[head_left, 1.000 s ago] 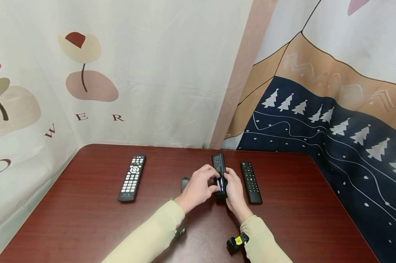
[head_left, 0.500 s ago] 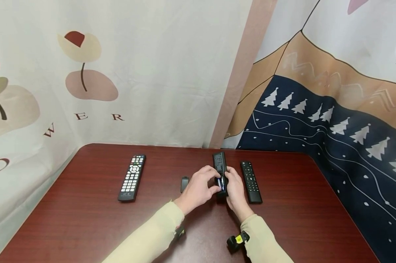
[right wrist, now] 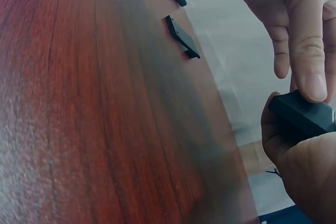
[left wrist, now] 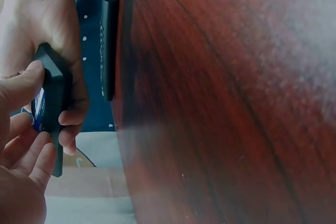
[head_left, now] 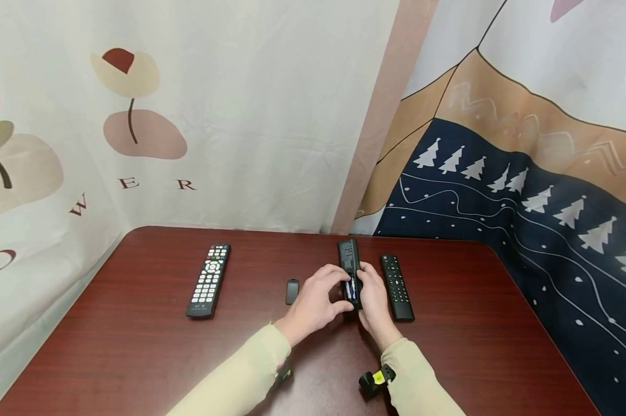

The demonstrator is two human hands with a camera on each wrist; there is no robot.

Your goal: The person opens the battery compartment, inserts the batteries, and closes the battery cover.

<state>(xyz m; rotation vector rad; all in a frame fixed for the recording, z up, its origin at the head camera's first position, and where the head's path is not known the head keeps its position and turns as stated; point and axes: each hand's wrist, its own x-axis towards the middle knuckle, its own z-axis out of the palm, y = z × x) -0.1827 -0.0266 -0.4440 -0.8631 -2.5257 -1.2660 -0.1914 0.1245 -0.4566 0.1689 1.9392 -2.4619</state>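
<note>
My right hand (head_left: 373, 300) grips a black remote control (head_left: 348, 254) along its right side, its back turned up. The battery compartment lies uncovered, with shiny batteries (head_left: 351, 289) in it. My left hand (head_left: 313, 300) reaches in from the left. Its index fingertip is at the compartment's far end, its thumb at the near end, a battery between them. In the left wrist view, a blue-and-silver battery (left wrist: 38, 106) shows between those fingers. The right wrist view shows the left thumb on the end of the remote control (right wrist: 302, 114). A small black battery cover (head_left: 291, 291) lies left of the hands.
A black remote control with white buttons (head_left: 209, 283) lies on the left of the dark red table (head_left: 136, 346). Another black remote control (head_left: 398, 289) lies just right of my right hand. Printed curtains (head_left: 240, 115) hang behind the table.
The left thumb has shifted down toward the near end of the remote control, widening from the index finger. The held remote control has moved slightly right, and more of the cover shows.
</note>
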